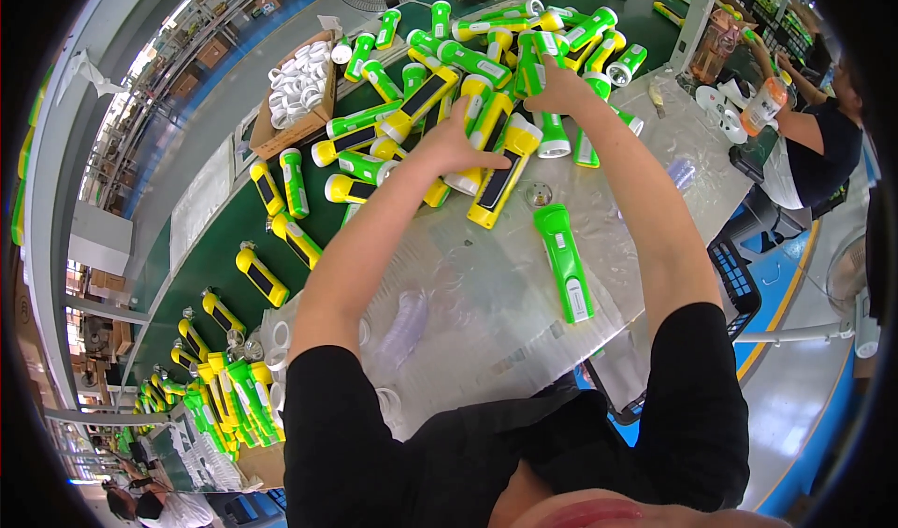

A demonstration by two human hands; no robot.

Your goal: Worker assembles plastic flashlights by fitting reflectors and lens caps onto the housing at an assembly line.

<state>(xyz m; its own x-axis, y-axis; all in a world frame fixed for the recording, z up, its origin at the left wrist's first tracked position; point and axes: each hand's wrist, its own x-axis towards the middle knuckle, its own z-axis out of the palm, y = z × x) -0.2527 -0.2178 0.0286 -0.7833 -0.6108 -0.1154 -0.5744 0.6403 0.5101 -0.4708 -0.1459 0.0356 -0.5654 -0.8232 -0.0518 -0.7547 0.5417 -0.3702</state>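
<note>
A large heap of green-and-white and yellow flashlights lies across the far part of the table. My left hand point(454, 146) is in the near edge of the heap, closed around a yellow flashlight point(499, 180) with a dark panel, its thumb across the body; the other fingers are partly hidden. Further right, my right hand point(558, 90) grips a green flashlight point(529, 68) standing among the others. Nearer to me, a single green flashlight point(565, 264) lies between my forearms, head end away from me. Just beyond its head is a small clear round part point(539, 194).
A cardboard box point(301, 133) of white rings stands left of the heap. Yellow flashlights point(261, 277) line the green surface at left, with a bundle of flashlights point(238, 399) below. Clear plastic sheeting point(468, 313) covers the table. A co-worker point(823, 135) sits at right.
</note>
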